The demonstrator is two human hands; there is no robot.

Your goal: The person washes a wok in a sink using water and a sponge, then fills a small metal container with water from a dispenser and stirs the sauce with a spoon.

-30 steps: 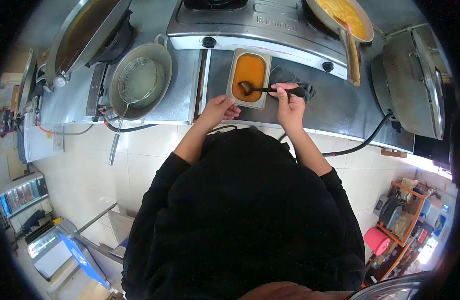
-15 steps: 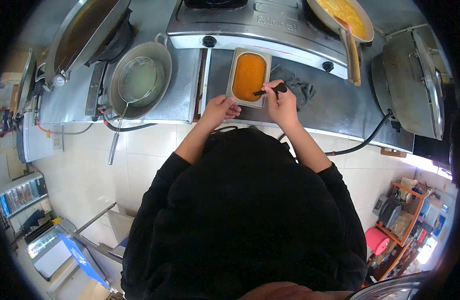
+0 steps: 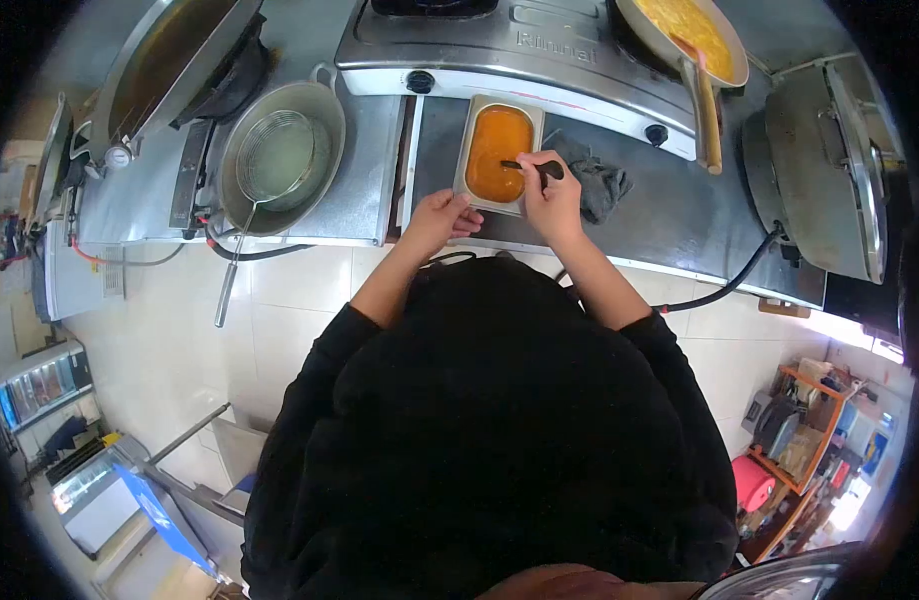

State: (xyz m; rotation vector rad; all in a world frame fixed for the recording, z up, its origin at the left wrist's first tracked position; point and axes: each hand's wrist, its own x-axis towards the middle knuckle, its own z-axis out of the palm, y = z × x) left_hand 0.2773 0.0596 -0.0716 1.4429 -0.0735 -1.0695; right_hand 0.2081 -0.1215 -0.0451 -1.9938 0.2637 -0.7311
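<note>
A rectangular metal container (image 3: 464, 184) of orange sauce (image 3: 502, 140) stands on the steel counter in front of the stove. My right hand (image 3: 552, 196) is closed around the handle of a black ladle (image 3: 549, 169), whose lower end is sunk in the sauce and hidden. At the container's lower left corner, my left hand (image 3: 441, 219) touches the rim, its fingers loosely curled; whether they grip it is hard to tell. A dark grey cloth (image 3: 602, 186) lies crumpled just right of the container.
Behind is a gas stove (image 3: 560, 62) with a pan (image 3: 735, 60) of yellow food, its handle jutting forward. On the left sit a pot (image 3: 325, 120) holding a strainer (image 3: 245, 235) and a large wok (image 3: 180, 95). A big lidded pot (image 3: 810, 170) stands at right.
My right hand has moved left with the ladle, from beyond the container's right side to its right edge. The ladle's bowl, earlier visible, is now under the sauce. My left hand has barely moved.
</note>
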